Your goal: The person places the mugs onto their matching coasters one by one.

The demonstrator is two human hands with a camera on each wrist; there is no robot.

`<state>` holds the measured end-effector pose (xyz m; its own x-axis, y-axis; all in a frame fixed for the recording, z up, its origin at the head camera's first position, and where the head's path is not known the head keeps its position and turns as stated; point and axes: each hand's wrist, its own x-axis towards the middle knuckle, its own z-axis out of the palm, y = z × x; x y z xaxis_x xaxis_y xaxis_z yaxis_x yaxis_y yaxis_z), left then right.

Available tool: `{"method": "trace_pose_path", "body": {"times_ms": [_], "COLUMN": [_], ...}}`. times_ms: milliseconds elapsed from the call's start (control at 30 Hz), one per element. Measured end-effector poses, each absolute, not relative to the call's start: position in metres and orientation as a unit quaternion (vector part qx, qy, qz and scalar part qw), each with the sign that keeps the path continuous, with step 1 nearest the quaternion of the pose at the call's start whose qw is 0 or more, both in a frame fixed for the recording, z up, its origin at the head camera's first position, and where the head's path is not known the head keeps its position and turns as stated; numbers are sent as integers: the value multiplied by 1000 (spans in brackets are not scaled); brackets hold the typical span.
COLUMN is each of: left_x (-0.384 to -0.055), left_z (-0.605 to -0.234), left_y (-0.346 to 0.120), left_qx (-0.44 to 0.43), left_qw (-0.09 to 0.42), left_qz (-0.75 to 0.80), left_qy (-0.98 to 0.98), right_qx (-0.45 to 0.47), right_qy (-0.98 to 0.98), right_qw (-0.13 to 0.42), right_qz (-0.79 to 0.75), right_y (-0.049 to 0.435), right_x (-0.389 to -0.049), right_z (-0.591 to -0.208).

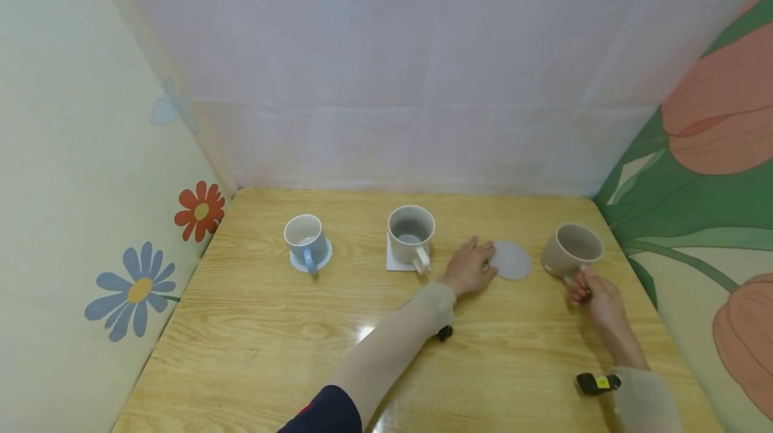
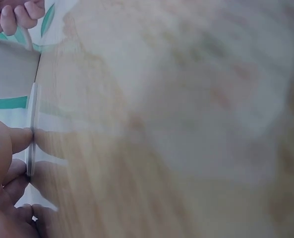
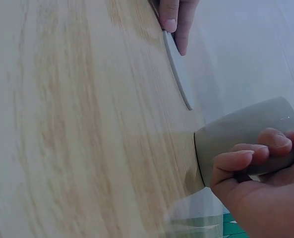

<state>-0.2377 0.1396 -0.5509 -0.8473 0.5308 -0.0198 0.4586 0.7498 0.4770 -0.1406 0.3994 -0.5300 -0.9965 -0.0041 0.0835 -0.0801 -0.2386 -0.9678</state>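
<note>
A round grey coaster (image 1: 510, 260) lies right of centre on the table. My left hand (image 1: 470, 268) pinches its left edge between thumb and fingers; the left wrist view has the coaster (image 2: 31, 106) edge-on, flat against the wood. Further right stands a greyish-beige mug (image 1: 570, 250), with my right hand (image 1: 600, 302) gripping its handle. In the right wrist view, curled fingers (image 3: 273, 141) cover the handle side of the mug (image 3: 236, 124), whose base is at the tabletop beside the coaster.
A larger white mug (image 1: 410, 228) sits on a square white coaster (image 1: 395, 262) just left of my left hand. At the far left, a blue-and-white mug (image 1: 304, 238) stands on a round light coaster (image 1: 324, 256). A white sheet (image 1: 374, 84) backs the wooden table (image 1: 272, 339).
</note>
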Motion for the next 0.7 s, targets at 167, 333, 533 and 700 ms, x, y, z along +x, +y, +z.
{"method": "trace_pose_path", "body": {"times_ms": [167, 333, 533, 700], "left_x": [-237, -237, -236, -236], "left_z": [-550, -548, -546, -547], "left_y": [139, 138, 138, 138], "left_qx": [264, 262, 259, 258], "left_qw": [82, 87, 87, 84], "left_qz": [236, 238, 244, 240], "left_qy": [932, 931, 930, 932], "right_qx": [44, 30, 0, -4], "right_qy": [-617, -626, -623, -621], "right_qw": [28, 21, 20, 27], "right_qz": [785, 779, 782, 784], "right_y": [399, 400, 400, 401], "right_x": [-140, -139, -138, -136], "right_z": [-529, -527, -524, -523]}}
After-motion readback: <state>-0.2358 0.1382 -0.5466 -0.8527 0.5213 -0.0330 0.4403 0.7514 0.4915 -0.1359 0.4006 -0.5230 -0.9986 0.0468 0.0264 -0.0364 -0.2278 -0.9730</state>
